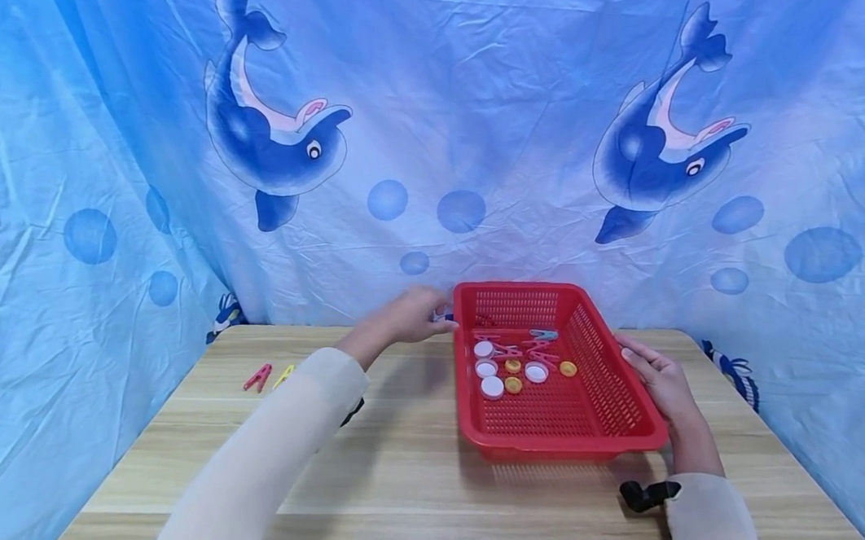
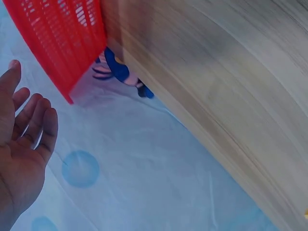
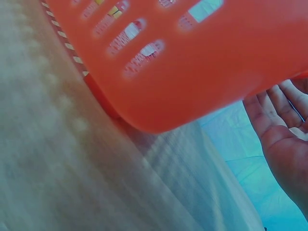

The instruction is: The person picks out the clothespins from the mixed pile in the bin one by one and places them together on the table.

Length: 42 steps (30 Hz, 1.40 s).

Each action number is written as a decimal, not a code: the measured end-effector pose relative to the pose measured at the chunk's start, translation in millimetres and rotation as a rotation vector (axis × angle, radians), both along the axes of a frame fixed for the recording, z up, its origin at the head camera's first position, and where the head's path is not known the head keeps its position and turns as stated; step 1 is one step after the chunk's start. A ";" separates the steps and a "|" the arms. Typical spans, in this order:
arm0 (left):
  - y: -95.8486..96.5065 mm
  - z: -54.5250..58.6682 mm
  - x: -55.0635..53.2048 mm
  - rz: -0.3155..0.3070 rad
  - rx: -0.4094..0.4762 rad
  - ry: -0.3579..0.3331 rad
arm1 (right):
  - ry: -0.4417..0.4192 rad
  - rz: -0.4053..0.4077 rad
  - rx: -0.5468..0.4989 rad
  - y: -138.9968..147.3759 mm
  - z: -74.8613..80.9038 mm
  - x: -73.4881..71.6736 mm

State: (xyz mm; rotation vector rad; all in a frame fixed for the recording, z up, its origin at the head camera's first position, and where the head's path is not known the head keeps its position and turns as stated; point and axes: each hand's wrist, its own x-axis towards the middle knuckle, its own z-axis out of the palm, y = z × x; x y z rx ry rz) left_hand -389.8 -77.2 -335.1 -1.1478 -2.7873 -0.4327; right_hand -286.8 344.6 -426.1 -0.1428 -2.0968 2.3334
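The red slotted basket (image 1: 539, 415) lies between your left hand (image 1: 414, 314), fingers relaxed, empty, and right hand (image 1: 662, 379), fingers gripping its rim.

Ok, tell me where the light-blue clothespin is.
In the head view, right of centre, the light-blue clothespin lies inside the red basket, toward its far end, just beyond some pink clothespins.

Red rectangular plastic basket (image 1: 559, 443): smooth, glossy rim; perforated walls. Pale wood-grain tabletop (image 1: 385, 493): smooth, low sheen. Blue dolphin-printed cloth backdrop (image 1: 511, 94): creased, faint sheen. White round plastic-looking caps (image 1: 492, 387): smooth. Off-white long cloth sleeve (image 1: 266, 458): matt, soft.
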 end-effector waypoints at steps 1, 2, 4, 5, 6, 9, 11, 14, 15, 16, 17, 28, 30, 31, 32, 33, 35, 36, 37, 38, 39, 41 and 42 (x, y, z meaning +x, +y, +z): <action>4.3 0.2 0.2 -0.001 -0.009 -0.003 | 0.001 -0.001 0.002 -0.1 0.2 0.1; 8.8 0.3 0.5 -0.003 -0.024 -0.001 | 0.001 -0.002 0.002 -0.1 0.4 0.1; 17.4 0.9 1.6 -0.015 -0.056 0.001 | 0.002 -0.001 0.002 0.0 0.7 0.1; 21.6 1.0 2.3 -0.016 -0.076 0.006 | 0.002 -0.003 0.003 0.0 0.9 0.2; 25.7 1.2 3.3 -0.019 -0.089 0.004 | 0.002 -0.003 0.003 0.1 1.0 0.2; 36.7 -0.7 5.8 -0.037 -0.122 0.002 | 0.002 0.000 -0.003 0.7 0.7 -0.1; 43.3 -3.3 7.0 -0.048 -0.138 0.002 | 0.011 0.005 -0.005 1.0 0.4 -0.5; 52.1 -7.9 7.4 -0.067 -0.145 -0.008 | 0.020 0.014 -0.008 1.6 -0.4 -1.9; 54.7 -9.1 7.2 -0.073 -0.142 -0.011 | 0.026 0.014 -0.006 1.6 -0.7 -2.2; 57.4 -9.9 7.0 -0.079 -0.143 -0.010 | 0.029 0.016 -0.005 1.6 -0.9 -2.4; 60.0 -11.0 6.8 -0.081 -0.145 -0.008 | 0.029 0.012 -0.002 1.5 -1.1 -2.6; 86.1 -21.0 10.0 -0.015 -0.168 -0.059 | 0.014 0.006 0.034 2.7 -1.0 -2.0; 90.0 -24.3 7.9 -0.017 -0.166 -0.069 | 0.013 0.004 0.041 2.8 -0.7 -2.1; 91.7 -25.8 6.7 -0.021 -0.163 -0.073 | 0.013 0.003 0.042 2.8 -0.4 -2.1; 93.4 -26.7 5.7 -0.027 -0.160 -0.079 | 0.013 0.002 0.043 2.8 -0.1 -2.0; 94.9 -27.7 4.5 -0.031 -0.160 -0.084 | 0.012 0.003 0.043 2.7 0.2 -1.8; 97.6 -29.0 1.3 -0.040 -0.164 -0.091 | 0.013 0.004 0.039 2.4 0.7 -1.5; 98.9 -29.3 0.5 -0.043 -0.165 -0.090 | 0.014 0.004 0.036 2.4 0.8 -1.4; 100.3 -29.8 -0.7 -0.045 -0.166 -0.093 | 0.012 0.005 0.031 2.4 0.8 -1.2; 101.3 -30.4 -1.8 -0.044 -0.169 -0.095 | 0.012 0.005 0.027 2.3 0.5 -1.0; 102.2 -31.4 -3.3 -0.043 -0.171 -0.096 | 0.015 0.004 0.022 2.0 -0.1 -1.1; 103.2 -33.5 -5.9 -0.033 -0.182 -0.103 | 0.018 0.008 0.011 1.0 -1.7 -1.8; 103.5 -34.6 -6.9 -0.024 -0.191 -0.110 | 0.019 0.015 0.009 0.3 -2.7 -2.3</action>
